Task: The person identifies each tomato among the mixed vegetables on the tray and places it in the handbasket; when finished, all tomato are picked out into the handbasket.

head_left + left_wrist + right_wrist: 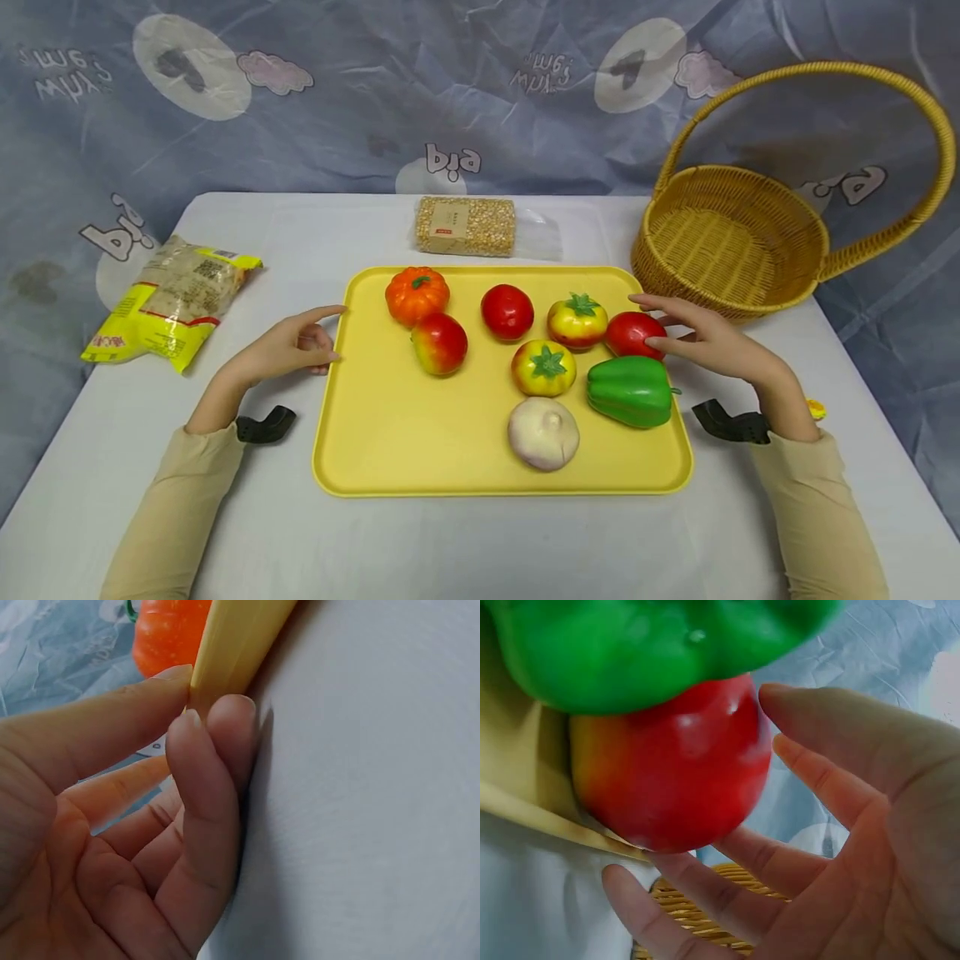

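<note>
At its left rim, a yellow tray [416, 437] was pinched by the left hand [288, 346]; the right hand [716, 337] spread around a red fruit [628, 333] on the tray's right end, beside a green pepper [630, 392].

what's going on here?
Someone has both hands at a yellow tray of fruit and vegetables. The left hand has fingertips at its left edge. The right hand is around a red fruit near the right edge; whether it's gripping is unclear. That fruit is on the tray, along with a pumpkin, green pepper and garlic. A basket stands behind, to the right.
</note>
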`<action>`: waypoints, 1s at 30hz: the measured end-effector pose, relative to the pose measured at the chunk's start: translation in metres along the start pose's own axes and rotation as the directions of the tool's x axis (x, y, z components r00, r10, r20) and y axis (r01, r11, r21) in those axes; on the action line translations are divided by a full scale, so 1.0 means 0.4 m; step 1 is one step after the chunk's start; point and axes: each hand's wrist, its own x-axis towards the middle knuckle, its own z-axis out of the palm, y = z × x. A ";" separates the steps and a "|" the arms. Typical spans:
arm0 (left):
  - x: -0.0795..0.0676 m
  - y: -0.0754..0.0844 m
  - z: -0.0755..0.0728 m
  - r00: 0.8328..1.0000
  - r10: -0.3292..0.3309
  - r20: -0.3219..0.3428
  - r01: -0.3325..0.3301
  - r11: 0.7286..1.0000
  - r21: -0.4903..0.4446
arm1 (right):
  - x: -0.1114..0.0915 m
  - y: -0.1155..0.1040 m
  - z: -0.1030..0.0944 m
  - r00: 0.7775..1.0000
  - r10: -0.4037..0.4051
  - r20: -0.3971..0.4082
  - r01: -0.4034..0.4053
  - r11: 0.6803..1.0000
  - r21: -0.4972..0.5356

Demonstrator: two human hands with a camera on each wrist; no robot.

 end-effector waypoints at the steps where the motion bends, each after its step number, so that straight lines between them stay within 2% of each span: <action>1: 0.002 -0.001 0.001 1.000 0.001 -0.001 -0.001 1.000 -0.015 | 0.001 0.001 0.001 1.000 -0.002 0.004 0.002 1.000 0.002; 10: 0.009 -0.008 0.003 1.000 0.009 0.016 -0.007 0.991 -0.134 | 0.008 0.017 0.012 1.000 -0.020 0.016 0.021 0.999 -0.039; 17: 0.009 -0.021 0.007 1.000 0.013 0.017 -0.010 0.987 -0.163 | 0.015 0.025 0.019 0.995 -0.089 -0.039 0.086 0.995 -0.052; 26: 0.009 -0.032 0.009 0.999 0.043 0.018 -0.039 0.981 -0.191 | 0.009 0.019 0.020 0.993 -0.079 -0.093 0.075 0.996 -0.044; 30: 0.007 -0.034 0.004 0.999 0.038 0.022 -0.033 0.979 -0.203 | 0.003 0.010 0.007 0.986 -0.098 -0.137 0.097 0.995 -0.016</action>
